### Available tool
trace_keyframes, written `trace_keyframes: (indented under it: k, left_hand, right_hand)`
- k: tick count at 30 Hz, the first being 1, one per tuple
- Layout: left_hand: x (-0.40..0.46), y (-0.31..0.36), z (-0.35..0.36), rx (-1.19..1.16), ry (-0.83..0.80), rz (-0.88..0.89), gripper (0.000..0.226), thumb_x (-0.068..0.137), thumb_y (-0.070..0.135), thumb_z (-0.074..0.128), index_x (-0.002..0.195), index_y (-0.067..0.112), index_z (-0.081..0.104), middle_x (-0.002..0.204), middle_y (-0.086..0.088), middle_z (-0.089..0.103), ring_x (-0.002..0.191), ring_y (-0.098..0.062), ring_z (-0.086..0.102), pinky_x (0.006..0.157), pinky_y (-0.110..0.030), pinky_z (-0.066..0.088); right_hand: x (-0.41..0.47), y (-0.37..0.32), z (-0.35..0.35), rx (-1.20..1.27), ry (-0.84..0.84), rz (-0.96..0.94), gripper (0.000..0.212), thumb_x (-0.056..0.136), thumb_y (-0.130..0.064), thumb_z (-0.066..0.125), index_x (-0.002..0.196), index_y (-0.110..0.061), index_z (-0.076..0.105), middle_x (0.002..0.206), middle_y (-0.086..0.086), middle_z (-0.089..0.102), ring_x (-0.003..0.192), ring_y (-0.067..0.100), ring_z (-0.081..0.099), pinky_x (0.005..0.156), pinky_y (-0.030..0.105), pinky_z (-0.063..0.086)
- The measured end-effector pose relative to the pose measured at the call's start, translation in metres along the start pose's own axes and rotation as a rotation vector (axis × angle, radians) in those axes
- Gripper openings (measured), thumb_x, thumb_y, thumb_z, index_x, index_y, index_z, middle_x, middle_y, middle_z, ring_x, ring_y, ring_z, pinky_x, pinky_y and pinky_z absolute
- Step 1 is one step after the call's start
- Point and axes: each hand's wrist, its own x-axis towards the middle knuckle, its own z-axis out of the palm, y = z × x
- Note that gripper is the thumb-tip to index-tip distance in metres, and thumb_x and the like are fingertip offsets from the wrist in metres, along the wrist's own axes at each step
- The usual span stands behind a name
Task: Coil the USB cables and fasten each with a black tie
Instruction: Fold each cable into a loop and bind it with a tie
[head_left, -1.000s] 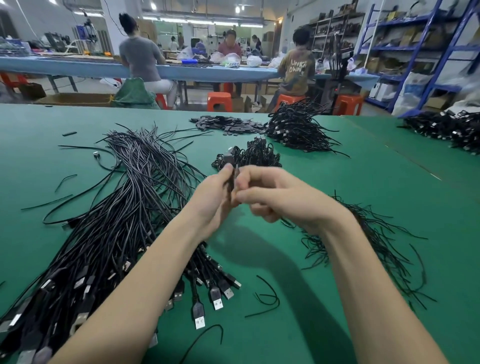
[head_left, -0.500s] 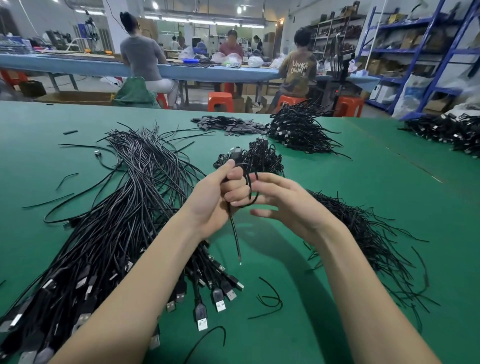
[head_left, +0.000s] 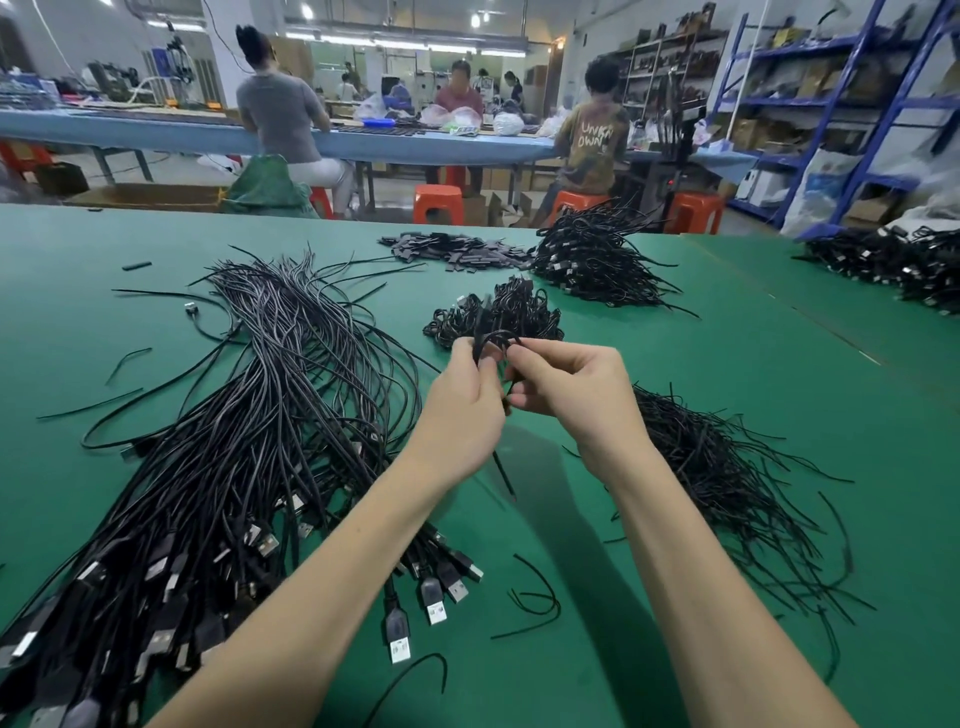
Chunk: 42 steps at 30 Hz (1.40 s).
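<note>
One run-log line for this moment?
left hand: grips coiled black USB cable | right hand: pinches thin black tie at coil | loose tail hangs below | above green table

both forearms reach in from the near edge of the worktop and meet above its middle, bare to the elbow. the left hand is raised with its fingers curled, pinching near the fingertips. the right hand faces it, just beside and touching at the fingertips, its thumb and forefinger pinched, the other fingers curled under.
</note>
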Motion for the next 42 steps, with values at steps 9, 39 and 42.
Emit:
trace_keyframes:
  k: [9,39,42]
  left_hand:
    - [-0.003,0.005,0.002,-0.043,-0.115,-0.068,0.019,0.107,0.016,0.031,0.109,0.004,0.046,0.096,-0.008,0.066,0.077,-0.022,0.069,0.070,-0.037,0.059]
    - [-0.002,-0.003,0.004,-0.848,-0.013,-0.465,0.018,0.106,0.002,0.033,0.092,0.013,0.036,0.070,-0.003,0.049,0.053,-0.011,0.036,0.044,-0.020,0.031]
    - [-0.003,-0.006,0.007,-0.737,-0.018,-0.442,0.018,0.106,0.005,0.035,0.092,0.016,0.037,0.070,0.000,0.050,0.052,-0.008,0.036,0.041,-0.017,0.030]
  right_hand:
    - [-0.002,0.005,0.000,-0.180,0.063,-0.056,0.012,0.089,-0.020,0.076,0.080,-0.027,0.080,0.073,0.000,0.078,0.065,0.014,0.075,0.071,0.034,0.061]
    - [0.007,0.013,-0.061,-1.508,-0.183,0.189,0.008,0.089,-0.036,0.069,0.093,-0.032,0.074,0.104,-0.002,0.073,0.098,0.025,0.066,0.078,0.033,0.050]
    - [0.008,0.009,-0.054,-1.277,-0.244,0.011,0.010,0.097,-0.033,0.060,0.091,-0.030,0.067,0.108,-0.004,0.069,0.102,0.017,0.061,0.090,0.033,0.050]
